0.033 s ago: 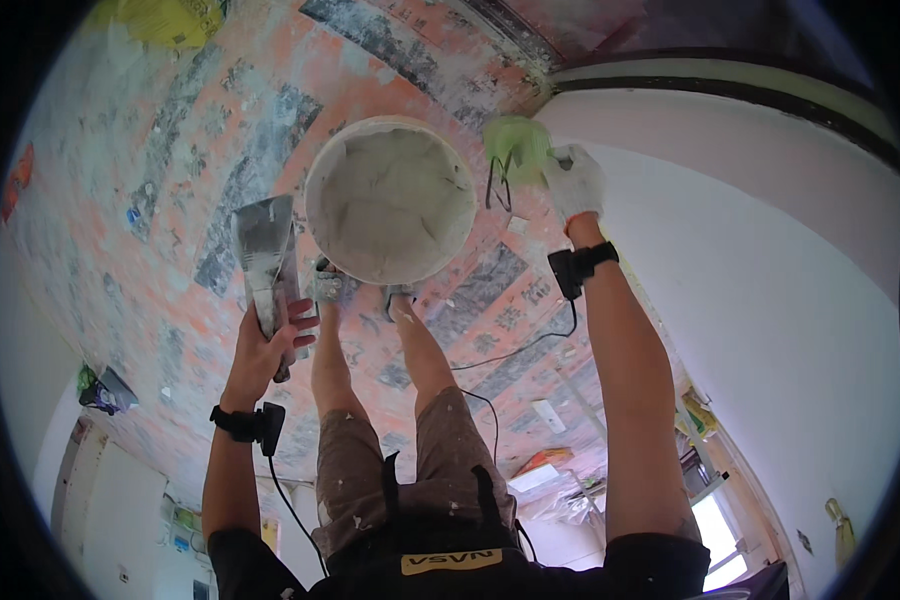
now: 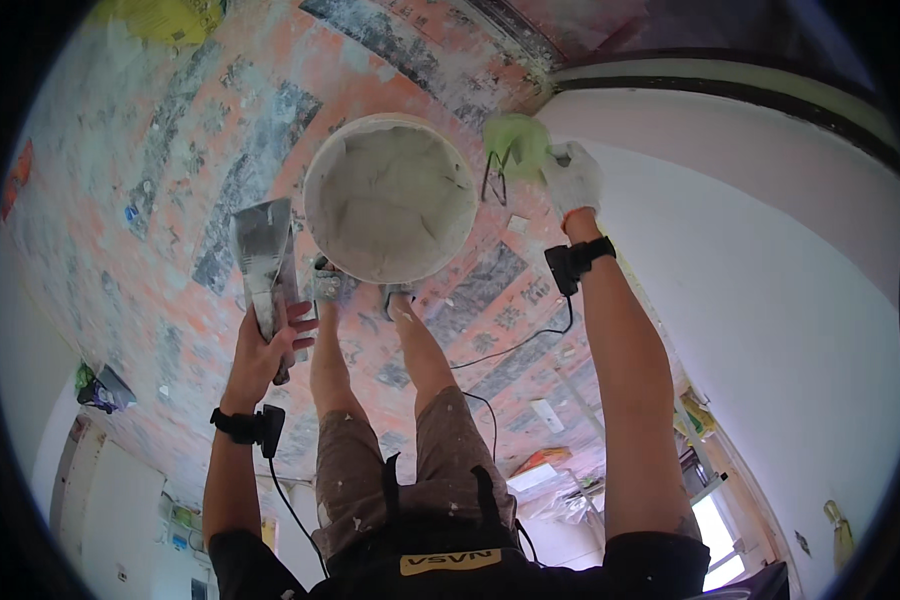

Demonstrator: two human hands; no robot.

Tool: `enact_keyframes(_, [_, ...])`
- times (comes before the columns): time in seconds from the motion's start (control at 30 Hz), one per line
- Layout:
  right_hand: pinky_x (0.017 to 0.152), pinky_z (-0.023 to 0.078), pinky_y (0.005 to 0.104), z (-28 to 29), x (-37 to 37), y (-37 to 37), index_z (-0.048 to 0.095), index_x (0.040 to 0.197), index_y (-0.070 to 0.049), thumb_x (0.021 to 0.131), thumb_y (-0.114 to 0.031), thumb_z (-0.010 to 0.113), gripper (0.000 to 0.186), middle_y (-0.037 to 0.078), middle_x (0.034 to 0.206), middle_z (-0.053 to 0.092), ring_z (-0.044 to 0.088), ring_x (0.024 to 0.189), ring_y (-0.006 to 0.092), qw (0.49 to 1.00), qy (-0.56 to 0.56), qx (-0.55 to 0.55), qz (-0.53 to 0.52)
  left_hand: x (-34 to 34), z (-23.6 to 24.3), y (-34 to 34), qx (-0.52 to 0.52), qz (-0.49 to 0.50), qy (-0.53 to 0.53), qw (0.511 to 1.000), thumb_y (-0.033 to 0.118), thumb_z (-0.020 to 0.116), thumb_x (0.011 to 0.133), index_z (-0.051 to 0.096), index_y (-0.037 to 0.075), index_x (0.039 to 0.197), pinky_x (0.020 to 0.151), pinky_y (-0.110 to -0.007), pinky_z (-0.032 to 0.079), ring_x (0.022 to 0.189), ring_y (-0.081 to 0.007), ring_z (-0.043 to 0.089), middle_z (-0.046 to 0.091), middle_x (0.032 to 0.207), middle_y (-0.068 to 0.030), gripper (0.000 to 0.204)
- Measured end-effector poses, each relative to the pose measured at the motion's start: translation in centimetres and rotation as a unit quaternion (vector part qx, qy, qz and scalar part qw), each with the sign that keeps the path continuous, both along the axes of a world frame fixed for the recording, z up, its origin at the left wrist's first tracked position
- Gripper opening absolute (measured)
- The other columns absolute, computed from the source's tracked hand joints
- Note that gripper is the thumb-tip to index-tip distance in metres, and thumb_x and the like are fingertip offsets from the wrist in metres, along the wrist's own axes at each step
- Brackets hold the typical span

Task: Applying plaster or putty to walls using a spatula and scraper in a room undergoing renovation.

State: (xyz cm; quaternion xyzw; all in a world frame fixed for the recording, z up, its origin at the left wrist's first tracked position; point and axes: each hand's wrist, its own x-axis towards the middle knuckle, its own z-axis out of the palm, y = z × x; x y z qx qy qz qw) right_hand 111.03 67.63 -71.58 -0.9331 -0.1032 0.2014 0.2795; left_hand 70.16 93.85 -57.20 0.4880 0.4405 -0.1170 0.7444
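Left hand [image 2: 265, 350] — fingers wrapped tight on a wide plaster trowel [image 2: 262, 262], blade's long axis pointing away from the wrist. Plaster bucket [image 2: 390, 198] just right of the blade, nearer this hand. Gloved right hand [image 2: 573, 178] grips a green rag [image 2: 515, 145].

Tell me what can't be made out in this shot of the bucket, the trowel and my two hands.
Head view:
- Trowel: handle hidden inside the left hand.
- Right hand: gloved, fingers hidden behind the green bag; grip unclear.
- Green bag: contents not visible.
- Bucket: outer wall and depth of the white paste hidden from above.
- Feet: covered by the bucket's rim.
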Motion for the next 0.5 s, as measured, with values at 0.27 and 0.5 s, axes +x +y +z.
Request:
enact_keyframes(0.27, [0.072, 0.054, 0.0395, -7.2, -0.5, 1.0, 0.069, 0.086, -0.007, 0.071, -0.026, 0.073, 0.024, 0.015, 0.081, 0.071, 0.069, 0.076, 0.0314, 0.997, 0.03, -0.033, -0.061, -2.3, -1.6, -1.9, -0.054, 0.047, 0.029, 0.997, 0.034, 0.072, 0.091, 0.034, -0.004, 0.141, 0.09, -0.043, 0.058, 0.112, -0.0328, 0.066, 0.058, 0.131, -0.0226, 0.073])
enact_keyframes(0.5, [0.058, 0.061, 0.0327, -8.8, -2.6, 1.2, 0.066, 0.094, 0.003, 0.08, -0.01, 0.071, 0.019, 0.013, 0.083, 0.071, 0.072, 0.067, 0.0215, 0.995, 0.063, -0.042, -0.058, -3.5, -2.4, -2.2, -0.066, 0.041, 0.057, 0.995, 0.032, 0.072, 0.092, 0.034, -0.003, 0.142, 0.092, -0.044, 0.057, 0.112, -0.0325, 0.065, 0.058, 0.131, -0.0215, 0.072])
